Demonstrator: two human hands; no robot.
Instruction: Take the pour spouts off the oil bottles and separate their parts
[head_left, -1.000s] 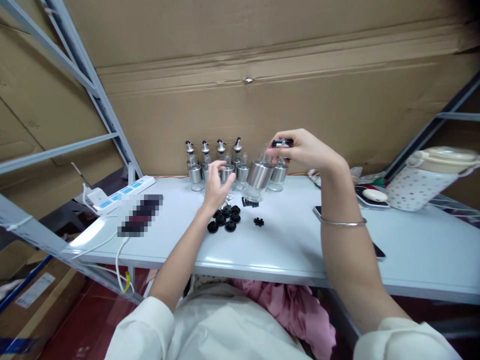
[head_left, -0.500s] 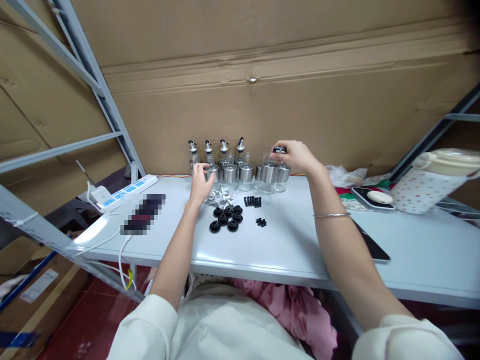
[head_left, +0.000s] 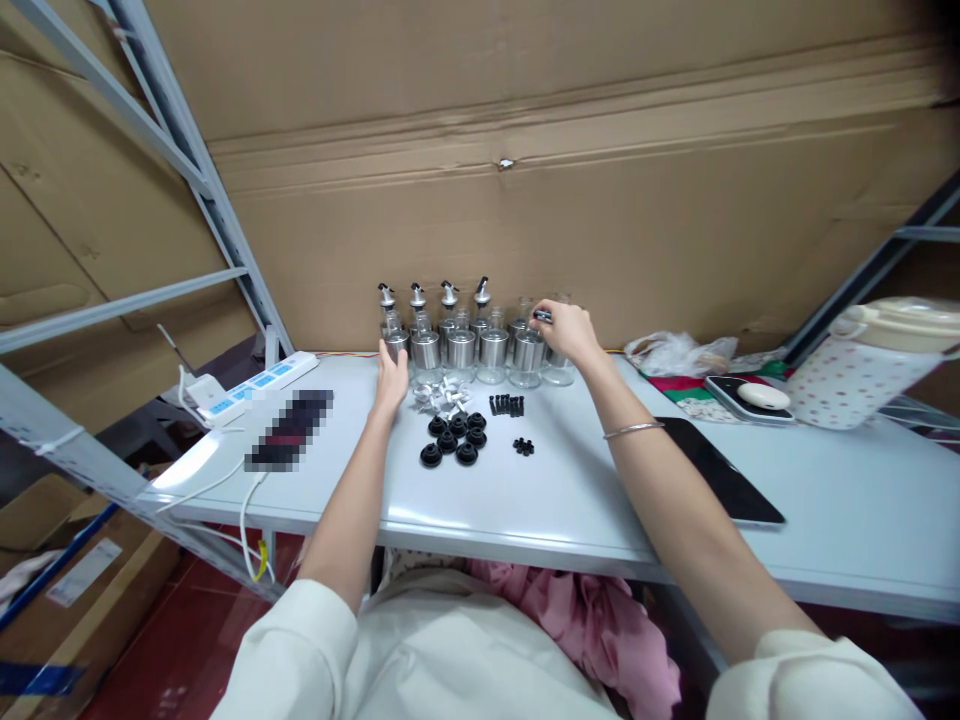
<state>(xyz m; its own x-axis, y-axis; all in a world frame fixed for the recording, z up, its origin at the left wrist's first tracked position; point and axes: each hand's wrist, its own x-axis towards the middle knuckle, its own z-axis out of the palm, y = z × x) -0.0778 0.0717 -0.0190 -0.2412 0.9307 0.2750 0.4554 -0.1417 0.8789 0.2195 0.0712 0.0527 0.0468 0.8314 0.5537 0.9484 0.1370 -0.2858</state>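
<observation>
Glass bottles with steel bands [head_left: 493, 348] stand in rows against the cardboard. The back ones at the left carry silver pourer tops with black spouts [head_left: 450, 293]. My left hand [head_left: 391, 380] is around the lower part of the leftmost front bottle [head_left: 395, 342], thumb on its near side. My right hand [head_left: 571, 330] pinches a small dark piece with a shiny edge [head_left: 542, 316], close to the neck of a front bottle [head_left: 529, 350] at the right. The piece's kind is too small to tell. Silver-grey parts [head_left: 442, 396] lie in a pile before the bottles.
Black rubbery stoppers [head_left: 448, 440], short black tubes [head_left: 508, 405] and small black rings [head_left: 523, 447] lie mid-table. A power strip [head_left: 262, 388] and blurred dark object [head_left: 291, 430] sit left. A black tablet [head_left: 716, 470], plastic bag [head_left: 679, 353] and dotted jug [head_left: 862, 365] are right.
My right hand has moved left and slightly down with the small dark piece. My left hand has dropped from above the front bottles to the side of the leftmost one.
</observation>
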